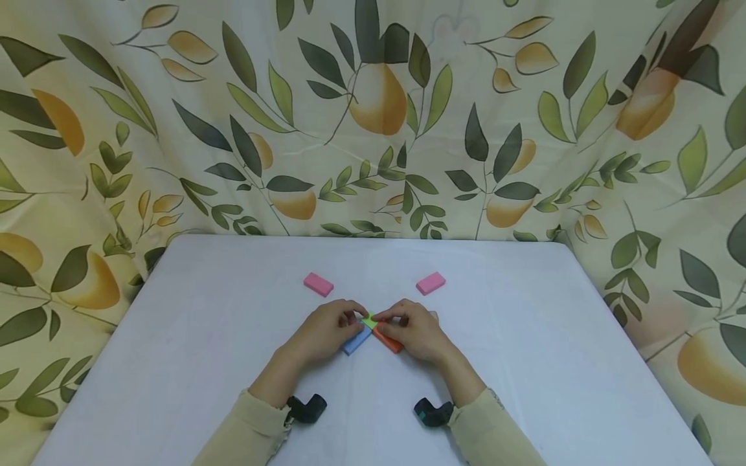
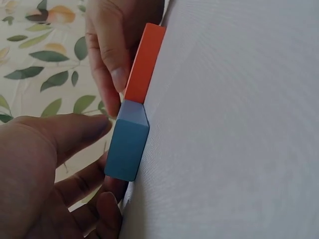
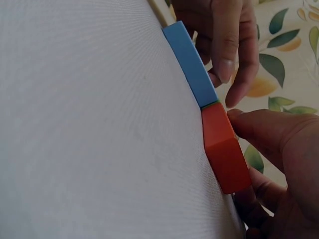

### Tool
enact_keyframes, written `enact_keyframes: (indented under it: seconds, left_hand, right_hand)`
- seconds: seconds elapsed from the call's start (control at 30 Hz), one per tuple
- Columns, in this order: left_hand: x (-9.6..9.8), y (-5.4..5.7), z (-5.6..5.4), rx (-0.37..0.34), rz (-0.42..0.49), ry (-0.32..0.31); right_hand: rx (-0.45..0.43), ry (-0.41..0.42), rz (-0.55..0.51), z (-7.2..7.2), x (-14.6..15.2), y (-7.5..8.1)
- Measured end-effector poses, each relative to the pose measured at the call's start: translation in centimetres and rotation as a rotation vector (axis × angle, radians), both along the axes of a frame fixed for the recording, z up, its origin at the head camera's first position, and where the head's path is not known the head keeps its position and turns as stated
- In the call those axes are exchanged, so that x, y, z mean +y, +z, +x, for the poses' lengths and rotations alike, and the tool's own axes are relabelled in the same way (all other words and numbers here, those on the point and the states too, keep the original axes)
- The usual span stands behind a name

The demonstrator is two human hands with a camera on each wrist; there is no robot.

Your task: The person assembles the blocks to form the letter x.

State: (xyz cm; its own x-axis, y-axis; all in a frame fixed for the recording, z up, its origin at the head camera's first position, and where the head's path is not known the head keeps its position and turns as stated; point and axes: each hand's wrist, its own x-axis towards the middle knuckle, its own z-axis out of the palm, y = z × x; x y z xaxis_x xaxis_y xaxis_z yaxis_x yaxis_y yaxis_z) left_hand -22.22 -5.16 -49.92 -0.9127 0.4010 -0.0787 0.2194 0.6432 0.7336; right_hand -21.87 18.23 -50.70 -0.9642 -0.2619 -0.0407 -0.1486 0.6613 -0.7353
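Note:
At the table's middle, a blue block point(image 1: 357, 340) and an orange-red block point(image 1: 389, 339) slant toward each other, and a green block point(image 1: 369, 321) sits where they meet. My left hand point(image 1: 326, 331) holds the blue block between thumb and curled fingers, its index fingertip at the green block. Mirroring it, my right hand point(image 1: 418, 331) grips the orange-red block with thumb and fingers, its index fingertip also by the green block. In the right wrist view a pale beige piece point(image 3: 161, 12) shows past the blue block's far end, close to the left hand.
Two pink blocks lie farther back on the white table point(image 1: 233, 304): a left one point(image 1: 318, 284) and a right one point(image 1: 430, 283). A small pale piece point(image 1: 434, 315) peeks out behind the right hand. Patterned cloth point(image 1: 373, 162) hangs behind the table.

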Motion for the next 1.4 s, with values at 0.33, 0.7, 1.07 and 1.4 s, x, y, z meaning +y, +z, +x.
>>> enact_keyframes:
  seconds: [0.33,0.7,1.07,1.4]
  left_hand:
    - [-0.09,-0.56,0.02,0.020,0.031,0.024]
    - [-0.01,-0.30,-0.01,0.042,0.014,0.027]
    - [0.01,-0.22,0.15,0.032,0.010,0.046]
    - [0.06,-0.23,0.07,0.014,0.019,0.055]
  right_hand:
    - [0.003,-0.001,0.007,0.07,-0.12,0.18]
    - [-0.002,-0.001,0.003,0.02,-0.02,0.14]
    - [-0.020,-0.004,0.009,0.06,-0.11,0.23]
    - [-0.010,0.000,-0.001,0.05,-0.07,0.16]
